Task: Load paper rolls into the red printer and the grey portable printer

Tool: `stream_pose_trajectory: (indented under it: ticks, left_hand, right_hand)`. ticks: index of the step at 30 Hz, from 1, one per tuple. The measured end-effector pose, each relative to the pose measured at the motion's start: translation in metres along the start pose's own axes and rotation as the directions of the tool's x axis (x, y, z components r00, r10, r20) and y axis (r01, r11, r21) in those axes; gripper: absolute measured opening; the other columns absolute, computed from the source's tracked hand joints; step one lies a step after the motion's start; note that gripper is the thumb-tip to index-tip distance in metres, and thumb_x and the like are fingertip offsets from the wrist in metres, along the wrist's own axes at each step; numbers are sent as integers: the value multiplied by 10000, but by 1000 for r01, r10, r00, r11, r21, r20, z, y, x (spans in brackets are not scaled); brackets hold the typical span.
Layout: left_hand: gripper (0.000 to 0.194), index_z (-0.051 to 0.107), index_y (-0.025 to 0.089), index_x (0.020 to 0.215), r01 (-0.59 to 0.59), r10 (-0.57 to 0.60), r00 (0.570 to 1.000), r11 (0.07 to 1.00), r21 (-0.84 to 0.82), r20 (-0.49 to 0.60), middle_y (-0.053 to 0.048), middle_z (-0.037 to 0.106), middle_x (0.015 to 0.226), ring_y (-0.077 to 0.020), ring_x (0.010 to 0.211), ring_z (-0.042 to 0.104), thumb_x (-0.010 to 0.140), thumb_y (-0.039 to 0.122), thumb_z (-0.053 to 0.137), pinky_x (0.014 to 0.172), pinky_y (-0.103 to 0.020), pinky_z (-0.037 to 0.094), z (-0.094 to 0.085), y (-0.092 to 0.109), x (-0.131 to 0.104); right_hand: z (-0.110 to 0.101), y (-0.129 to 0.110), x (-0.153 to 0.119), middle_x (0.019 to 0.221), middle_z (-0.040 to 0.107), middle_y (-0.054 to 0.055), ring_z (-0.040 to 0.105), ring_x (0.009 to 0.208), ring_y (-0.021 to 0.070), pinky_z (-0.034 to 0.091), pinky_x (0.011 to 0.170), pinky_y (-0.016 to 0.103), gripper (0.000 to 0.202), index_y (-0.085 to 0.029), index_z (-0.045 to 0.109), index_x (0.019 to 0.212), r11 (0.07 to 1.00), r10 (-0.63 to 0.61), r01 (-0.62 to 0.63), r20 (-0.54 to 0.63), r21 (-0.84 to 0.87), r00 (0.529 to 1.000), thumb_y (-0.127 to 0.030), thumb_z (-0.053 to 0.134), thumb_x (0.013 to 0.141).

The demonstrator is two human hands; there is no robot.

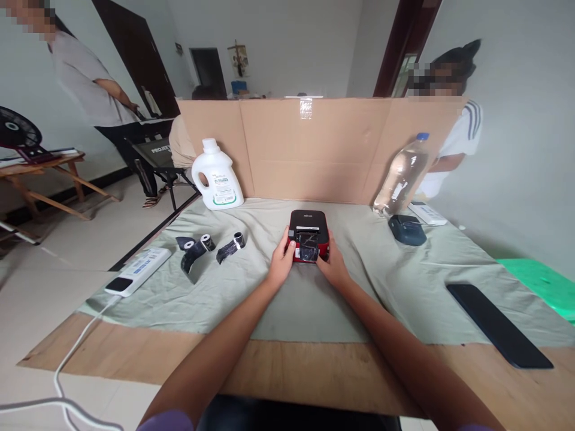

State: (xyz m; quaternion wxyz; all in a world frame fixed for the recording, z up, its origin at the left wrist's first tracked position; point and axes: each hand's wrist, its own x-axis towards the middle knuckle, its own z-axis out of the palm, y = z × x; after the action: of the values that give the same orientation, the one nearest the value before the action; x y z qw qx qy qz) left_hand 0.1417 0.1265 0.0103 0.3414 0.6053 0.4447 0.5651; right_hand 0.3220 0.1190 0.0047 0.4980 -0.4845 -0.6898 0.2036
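A small black and red label printer (308, 220) sits at the middle of the cloth-covered table, with a crinkled black strip (308, 246) hanging out of its front. My left hand (282, 258) grips its left side, thumb at the front corner. On the opposite side my right hand (334, 262) holds it, the thumb near the strip's lower edge; the other fingers of both hands are partly hidden by the printer. To the left lie small rolls of black strip (195, 248), partly unrolled, and another such roll (231, 246) closer to my left hand.
A cardboard panel (309, 149) stands along the back, between a white detergent jug (218, 179) and a clear plastic bottle (402, 173). At left lies a white power strip (139, 270) with its cable. Rightward are a dark case (406, 230) and a flat black slab (498, 326). Two people stand beyond.
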Motion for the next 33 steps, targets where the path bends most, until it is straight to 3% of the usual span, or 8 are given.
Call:
stream_pose_trajectory:
  ticks: [5,10,18,22,27,33]
  left_hand:
    - [380,520,229,1320,-59,58,998,997,51,16,-63,617,1327,-201,1242,573,979,390,471,1108,-358,416,-8,0,1]
    - [311,548,243,1250,-45,39,997,995,90,68,-54,638,1287,-195,1194,601,983,376,459,1065,-347,442,-18,0,6]
    - [306,576,260,1186,19,-24,999,982,186,23,-25,688,1148,-190,1047,649,1004,426,396,984,-338,475,-16,4,7]
    - [344,588,251,1213,-20,14,999,986,167,36,-30,675,1208,-194,1111,632,1014,417,362,1013,-339,466,-18,3,4]
    - [385,602,215,1266,-127,126,992,990,64,27,-62,571,1407,-202,1342,492,1004,410,397,1157,-349,348,-20,0,3]
    - [393,601,206,1289,-152,151,988,988,34,39,-63,524,1459,-198,1379,454,1007,385,394,1192,-374,313,-21,-2,3]
  right_hand:
    - [-1,-2,0,1374,558,139,606,1149,282,513,986,470,843,-217,174,1567,999,22,-23,18,44,1000,-343,605,853]
    - [0,6,2,1327,581,125,612,1114,270,529,958,454,808,-248,256,1536,996,-5,6,-8,87,1000,-332,638,829]
    - [1,12,7,1340,552,134,592,1115,271,545,909,432,876,-250,252,1526,993,-28,28,-1,112,1000,-309,688,769]
    - [-1,8,6,1360,540,137,606,1072,264,551,877,425,892,-246,232,1536,994,-6,5,5,110,1000,-309,685,771]
    - [-5,4,3,1409,513,140,605,1075,270,544,879,433,934,-239,165,1571,998,28,-30,37,52,999,-303,661,782]
    - [-6,3,5,1471,457,143,575,1152,287,538,903,445,951,-239,131,1583,999,1,-2,36,37,999,-324,653,793]
